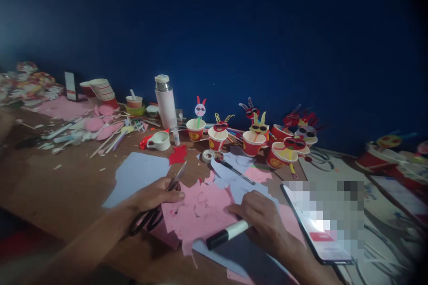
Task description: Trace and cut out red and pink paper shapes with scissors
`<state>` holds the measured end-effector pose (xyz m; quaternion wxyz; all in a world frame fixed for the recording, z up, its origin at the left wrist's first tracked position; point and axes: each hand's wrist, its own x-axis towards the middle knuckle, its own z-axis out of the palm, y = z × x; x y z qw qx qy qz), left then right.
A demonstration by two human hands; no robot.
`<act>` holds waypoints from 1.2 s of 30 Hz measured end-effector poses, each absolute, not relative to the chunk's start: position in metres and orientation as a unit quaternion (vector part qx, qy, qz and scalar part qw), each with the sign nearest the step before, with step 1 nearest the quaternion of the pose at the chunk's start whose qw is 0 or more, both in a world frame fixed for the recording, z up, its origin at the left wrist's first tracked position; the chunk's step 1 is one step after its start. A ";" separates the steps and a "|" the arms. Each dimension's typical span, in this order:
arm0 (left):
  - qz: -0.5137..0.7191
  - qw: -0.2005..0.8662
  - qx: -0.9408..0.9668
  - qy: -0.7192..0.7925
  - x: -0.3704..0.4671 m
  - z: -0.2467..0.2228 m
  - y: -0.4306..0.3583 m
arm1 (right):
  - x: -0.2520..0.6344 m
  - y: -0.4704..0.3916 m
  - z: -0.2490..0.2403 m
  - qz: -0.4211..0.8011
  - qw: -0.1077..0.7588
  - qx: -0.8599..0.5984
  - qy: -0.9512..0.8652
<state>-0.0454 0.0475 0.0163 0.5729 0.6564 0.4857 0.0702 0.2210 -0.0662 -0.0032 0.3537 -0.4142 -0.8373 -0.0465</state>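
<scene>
My left hand [158,197] is closed around a pair of scissors [177,175], blades pointing up and away and dark handles hanging below the palm. Its thumb lies at the left edge of a pink sheet of paper [203,205] with ragged, cut edges. My right hand [262,216] is closed on a white marker [234,230] whose black cap points left. Its fingertips touch the pink sheet's right side. Light blue paper [236,182] lies under and behind the sheet. A pen [239,173] and a roll of tape [207,156] rest just beyond.
Several paper cups [218,139] with paper characters on sticks line the back. A flask [165,104], a mug [159,141] and red paper [178,154] stand or lie left of them. A phone [317,231] is right of my right hand. Pink cutouts [100,124] lie far left.
</scene>
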 end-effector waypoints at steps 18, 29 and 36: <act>0.064 0.377 0.794 0.472 -0.045 0.015 0.049 | 0.245 -0.064 -0.023 0.189 0.190 -0.742 -0.614; -0.045 0.165 0.963 0.208 0.008 -0.002 -0.005 | 0.248 -0.086 -0.006 0.171 0.227 -0.725 -0.628; -0.068 0.101 0.978 0.170 0.003 -0.021 -0.010 | 0.237 -0.100 -0.017 0.073 0.036 -0.727 -0.681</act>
